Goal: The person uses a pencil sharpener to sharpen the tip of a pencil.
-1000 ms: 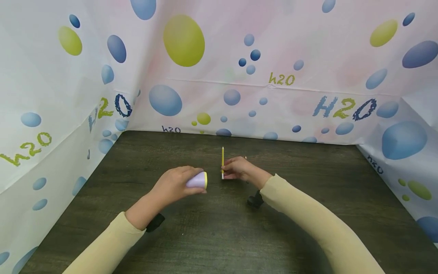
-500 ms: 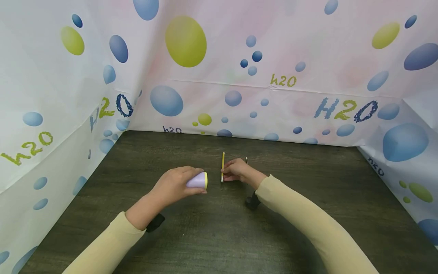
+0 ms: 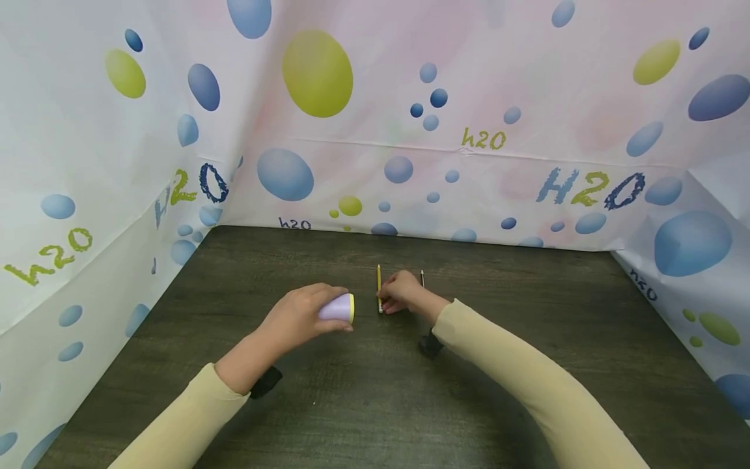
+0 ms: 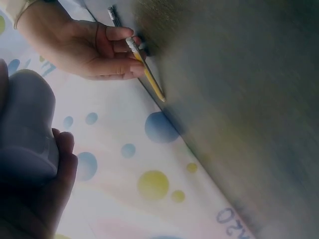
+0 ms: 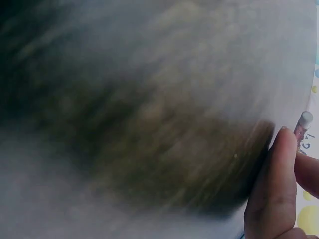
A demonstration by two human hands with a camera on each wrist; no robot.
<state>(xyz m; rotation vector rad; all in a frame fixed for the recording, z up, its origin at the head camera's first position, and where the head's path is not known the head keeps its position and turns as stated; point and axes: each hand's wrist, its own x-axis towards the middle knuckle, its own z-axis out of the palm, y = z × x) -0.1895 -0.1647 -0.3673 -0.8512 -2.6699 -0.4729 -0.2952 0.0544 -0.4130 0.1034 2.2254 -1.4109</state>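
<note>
My left hand (image 3: 300, 316) grips a lilac cup-shaped thing (image 3: 335, 309) that lies sideways, its yellow-rimmed end facing right. Thumb and fingers wrap round it; the left wrist view shows its smooth lilac side (image 4: 27, 119). To the right, my right hand (image 3: 403, 290) pinches a yellow pencil (image 3: 379, 279) near its white eraser end, the tip pointing away from me. Whether the pencil touches the table cannot be told. A second, dark pencil (image 3: 422, 278) is partly hidden behind the right hand. In the right wrist view only a pencil's eraser end (image 5: 305, 118) shows past the fingertips.
A dark wood-grain table (image 3: 281, 254) lies under both hands. White sheeting with blue and green bubble prints (image 3: 357, 137) stands along its back and sides. Small black devices (image 3: 265, 382) sit at the wrists.
My right hand has drawn the yellow pencil slightly toward me and lowered it. More of the dark pencil shows behind it. The left hand and the lilac thing have stayed almost still.
</note>
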